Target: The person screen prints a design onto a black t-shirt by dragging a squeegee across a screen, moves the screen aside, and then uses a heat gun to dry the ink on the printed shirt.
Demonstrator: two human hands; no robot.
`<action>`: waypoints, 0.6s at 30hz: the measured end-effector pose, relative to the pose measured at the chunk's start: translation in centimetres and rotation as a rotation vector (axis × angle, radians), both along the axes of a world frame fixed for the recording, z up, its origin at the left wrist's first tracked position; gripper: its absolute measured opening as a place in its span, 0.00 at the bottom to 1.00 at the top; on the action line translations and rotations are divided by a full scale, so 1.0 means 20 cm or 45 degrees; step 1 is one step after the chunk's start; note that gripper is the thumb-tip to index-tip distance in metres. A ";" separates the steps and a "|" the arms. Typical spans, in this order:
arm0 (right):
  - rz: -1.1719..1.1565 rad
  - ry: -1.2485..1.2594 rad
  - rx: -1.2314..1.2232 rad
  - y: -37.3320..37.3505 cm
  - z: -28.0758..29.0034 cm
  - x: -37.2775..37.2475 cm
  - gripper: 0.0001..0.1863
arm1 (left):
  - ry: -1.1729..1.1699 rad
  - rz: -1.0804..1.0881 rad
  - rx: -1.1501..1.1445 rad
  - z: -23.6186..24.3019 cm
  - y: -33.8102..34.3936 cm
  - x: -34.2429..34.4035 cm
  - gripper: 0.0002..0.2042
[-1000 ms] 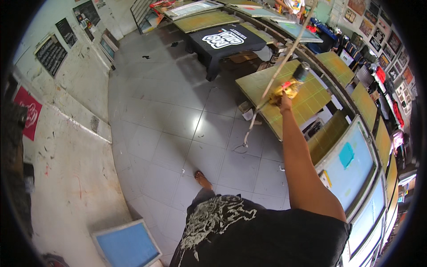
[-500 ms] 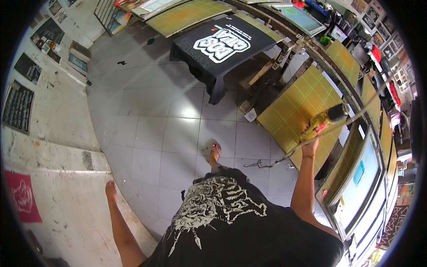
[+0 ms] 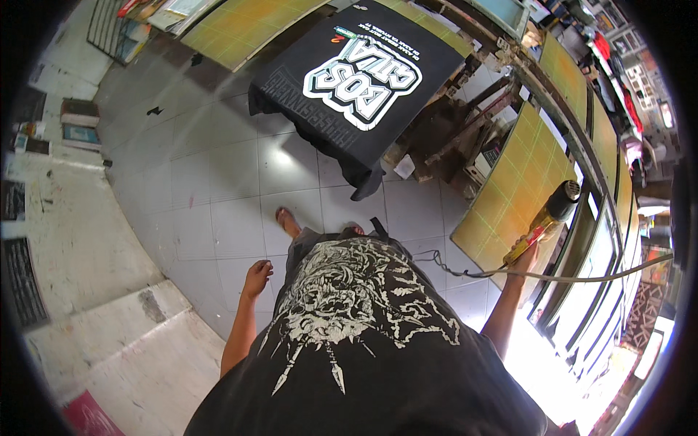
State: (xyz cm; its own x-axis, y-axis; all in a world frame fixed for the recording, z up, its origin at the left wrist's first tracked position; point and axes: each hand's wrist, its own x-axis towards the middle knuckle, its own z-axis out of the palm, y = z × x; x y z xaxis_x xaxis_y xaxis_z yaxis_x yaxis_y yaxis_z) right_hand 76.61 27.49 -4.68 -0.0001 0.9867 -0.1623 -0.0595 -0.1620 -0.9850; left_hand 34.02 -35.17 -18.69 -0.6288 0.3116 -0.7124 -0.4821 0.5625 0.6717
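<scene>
My right hand (image 3: 525,256) grips a yellow heat gun (image 3: 532,238) with a black nozzle pointing up, held over a yellow-green gridded board (image 3: 494,196); a pale cord runs beside my wrist. My left hand (image 3: 259,277) hangs beside my dark printed shirt, empty, fingers loosely curled and slightly apart. Ahead, a black T-shirt (image 3: 291,87) with a large white print lies stretched over a board, its lower edge hanging down.
A curved rack of boards and metal rails (image 3: 545,94) runs along the right. Another gridded board (image 3: 233,33) is at the top. A white wall and low ledge (image 3: 102,312) border the left. The tiled floor (image 3: 189,189) lies below, my feet on it.
The black T-shirt now appears larger and nearer as I have moved forward. The heat gun has shifted right and lower in view. My left hand has swung inward beside my body.
</scene>
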 end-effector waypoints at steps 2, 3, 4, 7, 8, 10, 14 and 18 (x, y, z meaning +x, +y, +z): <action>-0.017 0.121 -0.108 -0.08 0.08 -0.10 0.16 | -0.028 -0.102 -0.012 -0.04 -0.01 -0.25 0.18; -0.073 0.187 -0.127 -0.16 0.19 -0.25 0.14 | 0.012 -0.173 -0.041 -0.02 -0.01 -0.38 0.18; -0.146 0.254 -0.148 -0.25 0.28 -0.39 0.12 | 0.051 -0.255 -0.072 -0.04 -0.03 -0.57 0.18; -0.114 0.293 -0.107 -0.47 0.48 -0.72 0.12 | 0.410 -0.549 -0.152 -0.02 -0.02 -1.15 0.18; -0.101 0.279 -0.094 -0.49 0.49 -0.80 0.13 | 0.517 -0.577 -0.164 0.04 0.03 -1.29 0.18; -0.055 0.218 -0.067 -0.53 0.53 -0.96 0.14 | 0.749 -0.601 -0.009 0.27 0.19 -1.47 0.16; -0.124 0.104 -0.016 -0.60 0.56 -1.20 0.30 | 0.758 -0.940 0.233 0.85 0.77 -1.62 0.16; -0.021 -0.185 0.120 -0.59 0.57 -1.28 0.29 | 0.593 -1.270 0.570 1.18 1.16 -1.50 0.17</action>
